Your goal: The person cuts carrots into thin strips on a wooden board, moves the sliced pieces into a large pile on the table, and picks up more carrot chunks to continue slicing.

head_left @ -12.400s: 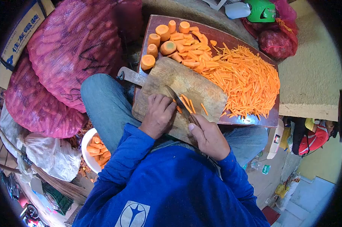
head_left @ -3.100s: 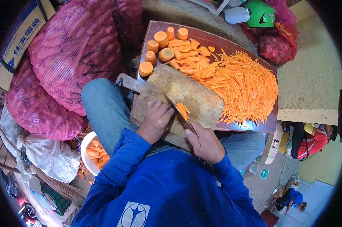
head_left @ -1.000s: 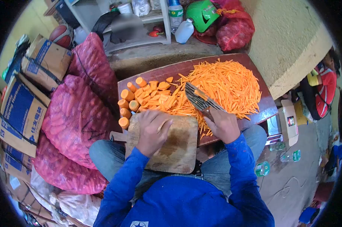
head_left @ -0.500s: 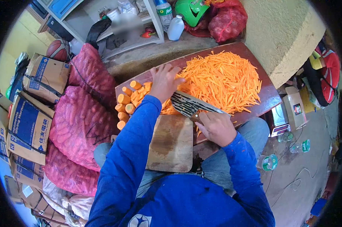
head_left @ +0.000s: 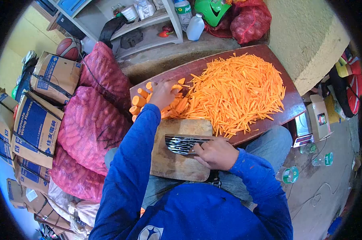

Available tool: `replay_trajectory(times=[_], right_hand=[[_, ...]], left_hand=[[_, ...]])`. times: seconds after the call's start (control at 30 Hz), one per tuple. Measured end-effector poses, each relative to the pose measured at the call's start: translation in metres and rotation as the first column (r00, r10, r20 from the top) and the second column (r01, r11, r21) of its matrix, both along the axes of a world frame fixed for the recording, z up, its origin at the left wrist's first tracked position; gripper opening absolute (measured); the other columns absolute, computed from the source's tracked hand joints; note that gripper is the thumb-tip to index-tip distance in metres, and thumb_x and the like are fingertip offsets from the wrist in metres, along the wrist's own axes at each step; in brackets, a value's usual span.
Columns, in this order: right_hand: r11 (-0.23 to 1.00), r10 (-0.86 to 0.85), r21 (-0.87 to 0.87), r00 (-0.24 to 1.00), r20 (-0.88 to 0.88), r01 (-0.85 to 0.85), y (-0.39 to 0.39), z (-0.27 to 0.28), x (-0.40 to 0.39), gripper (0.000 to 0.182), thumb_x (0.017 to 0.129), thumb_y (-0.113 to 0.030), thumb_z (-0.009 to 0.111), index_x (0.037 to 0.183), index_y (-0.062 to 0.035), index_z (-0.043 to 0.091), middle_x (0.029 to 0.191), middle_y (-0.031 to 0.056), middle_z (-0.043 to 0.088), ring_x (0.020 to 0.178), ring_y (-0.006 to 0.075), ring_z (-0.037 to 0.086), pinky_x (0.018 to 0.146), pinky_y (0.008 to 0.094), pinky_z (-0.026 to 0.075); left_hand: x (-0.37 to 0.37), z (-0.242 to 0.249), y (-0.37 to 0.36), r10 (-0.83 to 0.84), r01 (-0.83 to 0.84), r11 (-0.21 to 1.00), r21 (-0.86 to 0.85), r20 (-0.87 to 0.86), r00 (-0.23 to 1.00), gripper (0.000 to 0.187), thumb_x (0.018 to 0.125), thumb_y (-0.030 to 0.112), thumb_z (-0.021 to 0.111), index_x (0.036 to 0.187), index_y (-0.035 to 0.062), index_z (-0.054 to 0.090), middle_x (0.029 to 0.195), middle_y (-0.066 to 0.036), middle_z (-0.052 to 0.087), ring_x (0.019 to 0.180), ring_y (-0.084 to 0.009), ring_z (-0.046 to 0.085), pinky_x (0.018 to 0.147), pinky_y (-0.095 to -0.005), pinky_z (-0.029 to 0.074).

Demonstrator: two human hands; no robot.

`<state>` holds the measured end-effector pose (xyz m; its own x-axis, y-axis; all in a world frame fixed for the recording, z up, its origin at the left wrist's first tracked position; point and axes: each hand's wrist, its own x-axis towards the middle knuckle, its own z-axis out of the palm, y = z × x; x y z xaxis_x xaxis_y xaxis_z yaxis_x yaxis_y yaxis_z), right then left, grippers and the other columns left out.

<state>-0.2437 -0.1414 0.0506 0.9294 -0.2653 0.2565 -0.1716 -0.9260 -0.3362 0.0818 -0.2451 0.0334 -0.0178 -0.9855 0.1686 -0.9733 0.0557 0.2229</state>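
Note:
My right hand point(head_left: 220, 153) grips the handle of a broad kitchen knife point(head_left: 184, 144) with a black-and-white streaked blade. The blade points left, over a worn wooden cutting board point(head_left: 177, 170) that rests across my lap and the table's near edge. My left hand point(head_left: 163, 95) reaches over a group of cut carrot pieces point(head_left: 139, 101), its fingers curled down on a carrot piece point(head_left: 177, 87). Its fingertips are partly hidden. Just right of it spreads a large heap of carrot strips point(head_left: 241, 94) on the dark red table point(head_left: 291, 107).
Pink mesh sacks point(head_left: 95, 120) and strapped cardboard boxes point(head_left: 35, 128) are stacked at left. Behind the table are a shelf point(head_left: 149, 42), a plastic jug point(head_left: 195, 27) and a red net bag point(head_left: 251, 24). Plastic bottles point(head_left: 289, 175) and an open carton point(head_left: 319, 116) lie at right.
The knife has moved left and toward me, off the carrot strips and over the board. My left hand has shifted left, away from the blade, onto the carrot pieces. The view has tilted slightly.

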Motion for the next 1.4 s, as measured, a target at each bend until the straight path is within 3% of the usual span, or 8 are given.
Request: replay_trajectory(times=[0.13,0.47,0.67,0.77,0.83,0.93,1.23,1.4], right_hand=[[1.000,0.009,0.017,1.000,-0.014,-0.009,0.000,-0.003,0.001,0.027,0.098,-0.029,0.067,0.095,-0.0025,0.063,0.073,0.0147,0.071,0.065,0.0361,0.073,0.059,0.0515,0.058],[0.998,0.037,0.056,0.999,-0.020,-0.036,-0.004,-0.009,0.001,0.030,0.099,-0.030,0.066,0.095,-0.0012,0.063,0.073,0.0163,0.071,0.068,0.0367,0.074,0.062,0.0517,0.058],[0.994,0.042,0.099,0.999,0.026,-0.045,-0.007,-0.013,-0.001,0.031,0.100,-0.033,0.066,0.097,-0.0023,0.064,0.074,0.0172,0.071,0.069,0.0384,0.074,0.062,0.0531,0.058],[0.991,0.030,0.132,0.999,-0.020,-0.027,-0.007,-0.006,-0.002,0.031,0.099,-0.035,0.068,0.099,-0.0040,0.064,0.075,0.0169,0.072,0.071,0.0394,0.074,0.063,0.0535,0.058],[0.982,0.015,0.189,0.999,-0.040,-0.007,-0.008,-0.001,-0.003,0.031,0.098,-0.036,0.070,0.099,-0.0051,0.064,0.077,0.0170,0.072,0.074,0.0404,0.074,0.063,0.0538,0.058],[0.980,0.012,0.201,1.000,-0.007,-0.010,-0.009,-0.007,-0.004,0.032,0.097,-0.036,0.072,0.098,-0.0050,0.063,0.079,0.0177,0.072,0.074,0.0412,0.073,0.063,0.0543,0.058],[0.920,-0.098,0.378,0.995,-0.019,0.098,-0.015,0.014,-0.010,0.032,0.093,-0.034,0.078,0.105,-0.0046,0.072,0.081,0.0231,0.072,0.076,0.0441,0.073,0.066,0.0539,0.058],[0.817,-0.207,0.547,0.978,-0.016,0.182,-0.014,0.021,-0.006,0.031,0.094,-0.029,0.078,0.110,-0.0021,0.077,0.080,0.0246,0.072,0.072,0.0438,0.072,0.066,0.0480,0.056]], left_hand=[[-0.002,-0.003,-0.022,0.076,-0.099,0.977,0.187,0.131,0.989,0.042,0.089,0.033,0.081,0.126,0.0148,0.076,0.125,-0.017,0.076,0.131,-0.0411,0.062,0.107,-0.0656,0.034],[0.000,-0.024,-0.042,0.054,-0.090,0.989,0.117,0.281,0.958,0.056,0.079,0.040,0.084,0.129,0.0159,0.077,0.116,-0.014,0.079,0.130,-0.0422,0.061,0.106,-0.0692,0.032],[-0.009,-0.003,-0.032,0.149,-0.150,0.979,0.137,0.020,0.989,0.056,0.075,0.042,0.084,0.124,0.0149,0.081,0.116,-0.014,0.080,0.129,-0.0409,0.064,0.113,-0.0701,0.027],[-0.015,0.013,-0.017,0.153,-0.151,0.983,0.101,-0.018,0.988,0.051,0.073,0.037,0.086,0.117,0.0110,0.083,0.113,-0.019,0.080,0.117,-0.0404,0.071,0.104,-0.0597,0.044],[-0.007,0.018,0.002,0.021,-0.022,1.000,-0.002,-0.300,0.954,0.047,0.074,0.031,0.085,0.113,0.0045,0.082,0.103,-0.023,0.079,0.109,-0.0391,0.074,0.095,-0.0524,0.054],[-0.005,0.025,0.052,0.023,-0.071,0.981,-0.178,-0.255,0.967,0.045,0.075,0.026,0.083,0.110,-0.0006,0.081,0.101,-0.027,0.077,0.107,-0.0388,0.074,0.086,-0.0472,0.059],[-0.045,0.007,0.208,0.242,-0.293,0.937,-0.192,-0.250,0.938,0.036,0.078,0.026,0.082,0.102,-0.0008,0.078,0.096,-0.023,0.068,0.091,-0.0426,0.071,0.082,-0.0506,0.058],[-0.075,-0.004,0.236,0.232,-0.286,0.956,-0.071,-0.417,0.879,0.054,0.080,0.029,0.089,0.125,0.0035,0.073,0.112,-0.022,0.067,0.102,-0.0406,0.068,0.090,-0.0483,0.055]])
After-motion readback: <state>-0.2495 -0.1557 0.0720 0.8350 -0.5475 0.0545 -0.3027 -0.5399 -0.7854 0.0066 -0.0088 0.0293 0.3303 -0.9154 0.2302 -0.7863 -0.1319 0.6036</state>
